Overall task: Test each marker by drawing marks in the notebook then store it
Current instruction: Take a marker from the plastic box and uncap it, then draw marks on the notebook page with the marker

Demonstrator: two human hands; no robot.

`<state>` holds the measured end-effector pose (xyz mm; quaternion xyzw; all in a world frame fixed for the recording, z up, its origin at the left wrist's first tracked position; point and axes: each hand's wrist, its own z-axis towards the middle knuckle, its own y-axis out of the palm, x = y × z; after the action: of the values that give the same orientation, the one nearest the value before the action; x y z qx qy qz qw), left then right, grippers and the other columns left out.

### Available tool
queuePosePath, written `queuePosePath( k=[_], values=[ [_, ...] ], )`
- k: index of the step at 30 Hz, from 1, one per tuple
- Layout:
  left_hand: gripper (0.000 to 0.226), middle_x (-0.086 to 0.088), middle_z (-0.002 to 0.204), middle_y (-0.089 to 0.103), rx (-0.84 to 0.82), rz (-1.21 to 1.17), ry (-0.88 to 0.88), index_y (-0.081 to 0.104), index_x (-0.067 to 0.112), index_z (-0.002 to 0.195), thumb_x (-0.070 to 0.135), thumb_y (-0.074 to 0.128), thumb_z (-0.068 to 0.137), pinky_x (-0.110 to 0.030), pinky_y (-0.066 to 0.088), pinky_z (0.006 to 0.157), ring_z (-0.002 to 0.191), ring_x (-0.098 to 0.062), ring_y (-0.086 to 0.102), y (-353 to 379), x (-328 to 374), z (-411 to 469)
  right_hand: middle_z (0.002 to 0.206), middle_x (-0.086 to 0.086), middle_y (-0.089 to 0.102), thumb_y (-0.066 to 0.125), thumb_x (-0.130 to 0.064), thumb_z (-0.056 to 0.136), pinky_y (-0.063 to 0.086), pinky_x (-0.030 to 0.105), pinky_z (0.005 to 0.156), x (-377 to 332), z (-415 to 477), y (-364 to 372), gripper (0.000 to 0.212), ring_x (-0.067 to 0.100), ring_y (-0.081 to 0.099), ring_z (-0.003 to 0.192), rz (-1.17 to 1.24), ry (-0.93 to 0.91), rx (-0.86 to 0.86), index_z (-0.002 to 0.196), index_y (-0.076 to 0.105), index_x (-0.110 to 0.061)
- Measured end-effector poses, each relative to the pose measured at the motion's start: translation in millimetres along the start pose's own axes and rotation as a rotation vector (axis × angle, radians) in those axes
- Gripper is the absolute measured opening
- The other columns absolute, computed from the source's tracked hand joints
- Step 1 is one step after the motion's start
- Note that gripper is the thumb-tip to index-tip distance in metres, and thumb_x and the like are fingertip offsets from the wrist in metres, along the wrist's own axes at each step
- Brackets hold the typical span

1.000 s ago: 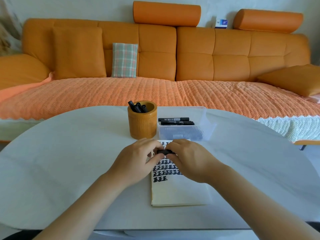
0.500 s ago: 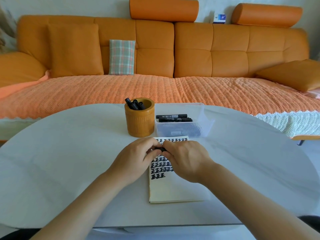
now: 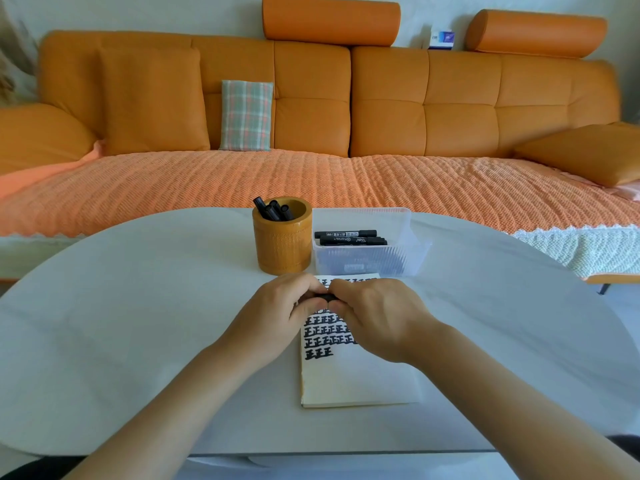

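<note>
Both hands meet over the top of the open notebook (image 3: 356, 379), whose page carries rows of black marks. My left hand (image 3: 277, 317) and my right hand (image 3: 377, 317) each grip one end of a black marker (image 3: 325, 298); only a short dark piece shows between the fingers. Whether its cap is on is hidden. Behind the hands stands a brown wooden pen cup (image 3: 282, 242) with several black markers (image 3: 273, 211) in it. To its right a clear plastic box (image 3: 367, 258) holds more black markers (image 3: 349, 237) lying flat.
Everything rests on a round white table (image 3: 138, 323). Beyond its far edge runs an orange sofa (image 3: 381, 109) with a plaid cushion (image 3: 246, 116). Bare tabletop lies left and right of the notebook.
The hands have stayed together on the marker, with less of it showing between them now. The view shifted slightly; nothing else on the table moved.
</note>
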<state>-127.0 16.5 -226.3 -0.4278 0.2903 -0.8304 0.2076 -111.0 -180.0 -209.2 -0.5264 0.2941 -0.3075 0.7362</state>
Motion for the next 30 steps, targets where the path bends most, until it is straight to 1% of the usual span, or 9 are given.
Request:
queuePosePath(
  k=[5, 11, 13, 16, 18, 20, 23, 27, 30],
  values=[
    [0.012, 0.016, 0.088, 0.064, 0.001, 0.002, 0.008, 0.067, 0.022, 0.101, 0.023, 0.066, 0.089, -0.016, 0.046, 0.065, 0.084, -0.004, 0.06, -2.1, -4.8, -0.9, 0.071, -0.004, 0.065, 0.025, -0.053, 0.1, 0.037, 0.034, 0.048, 5.4, -1.5, -0.3, 0.036, 0.022, 0.052, 0.058, -0.029, -0.069, 0.038, 0.105, 0.053, -0.031],
    [0.023, 0.026, 0.093, 0.056, 0.002, 0.046, 0.014, 0.064, 0.024, 0.114, 0.02, 0.064, 0.092, -0.007, 0.04, 0.069, 0.09, 0.003, 0.055, -0.4, -5.0, -0.8, 0.076, -0.002, 0.066, 0.041, -0.049, 0.096, 0.041, 0.035, 0.055, 4.0, -4.0, -3.5, 0.041, 0.024, 0.059, 0.067, -0.011, -0.025, 0.04, 0.128, 0.042, -0.023],
    [0.03, 0.019, 0.101, 0.057, -0.006, 0.082, 0.008, 0.061, 0.026, 0.123, 0.02, 0.06, 0.094, -0.007, 0.04, 0.072, 0.093, 0.004, 0.054, -2.3, -8.5, 0.0, 0.067, -0.005, 0.056, 0.043, -0.03, 0.094, 0.04, 0.038, 0.054, 2.1, -6.5, -6.8, 0.032, 0.022, 0.051, 0.059, 0.122, 0.006, 0.015, 0.124, 0.036, -0.022],
    [0.022, 0.015, 0.099, 0.055, 0.016, 0.148, 0.001, 0.065, 0.023, 0.116, 0.021, 0.058, 0.095, -0.013, 0.043, 0.072, 0.09, -0.002, 0.054, -7.1, -18.9, -0.8, 0.068, -0.003, 0.042, 0.039, -0.003, 0.09, 0.037, 0.042, 0.055, 3.1, -9.3, -14.5, 0.028, 0.019, 0.04, 0.057, 0.296, 0.056, -0.027, 0.108, 0.034, -0.023],
    [0.018, 0.016, 0.098, 0.054, 0.041, 0.202, -0.042, 0.064, 0.025, 0.111, 0.024, 0.058, 0.094, -0.018, 0.047, 0.07, 0.089, -0.005, 0.055, -10.3, -26.5, -4.7, 0.079, -0.001, 0.045, 0.039, 0.002, 0.091, 0.038, 0.035, 0.057, 5.4, -10.4, -16.7, 0.029, 0.016, 0.04, 0.063, 0.376, 0.082, -0.024, 0.096, 0.039, -0.026],
    [0.015, 0.018, 0.098, 0.055, 0.056, 0.277, -0.082, 0.061, 0.029, 0.108, 0.026, 0.059, 0.093, -0.021, 0.047, 0.067, 0.088, -0.007, 0.053, -12.0, -32.0, -10.4, 0.091, -0.002, 0.052, 0.044, 0.001, 0.094, 0.046, 0.031, 0.063, 7.3, -12.3, -16.9, 0.033, 0.012, 0.053, 0.071, 0.504, 0.15, 0.008, 0.089, 0.056, -0.029],
    [0.012, 0.018, 0.097, 0.056, 0.048, 0.344, -0.139, 0.06, 0.031, 0.102, 0.027, 0.06, 0.091, -0.025, 0.049, 0.066, 0.089, -0.008, 0.052, -13.2, -37.1, -18.8, 0.109, -0.001, 0.059, 0.045, 0.008, 0.094, 0.058, 0.032, 0.08, 3.6, -18.5, -18.4, 0.048, 0.016, 0.067, 0.091, 0.855, 0.299, 0.038, 0.108, 0.07, -0.03],
    [0.011, 0.014, 0.097, 0.057, 0.024, 0.387, -0.169, 0.063, 0.028, 0.101, 0.03, 0.059, 0.09, -0.03, 0.049, 0.071, 0.093, -0.011, 0.05, -12.6, -45.3, -26.0, 0.116, -0.004, 0.066, 0.035, 0.023, 0.085, 0.054, 0.031, 0.093, 1.7, -28.2, -14.8, 0.074, 0.014, 0.065, 0.11, 1.012, 0.342, 0.018, 0.13, 0.058, -0.03],
    [0.013, 0.013, 0.098, 0.055, -0.012, 0.394, -0.145, 0.064, 0.026, 0.102, 0.03, 0.057, 0.091, -0.029, 0.045, 0.079, 0.097, -0.012, 0.047, -10.2, -50.1, -29.2, 0.099, -0.002, 0.068, 0.057, 0.006, 0.093, 0.057, 0.03, 0.078, -1.6, -32.0, -11.8, 0.047, 0.016, 0.065, 0.091, 1.02, 0.289, 0.032, 0.125, 0.061, -0.027]
  ],
)
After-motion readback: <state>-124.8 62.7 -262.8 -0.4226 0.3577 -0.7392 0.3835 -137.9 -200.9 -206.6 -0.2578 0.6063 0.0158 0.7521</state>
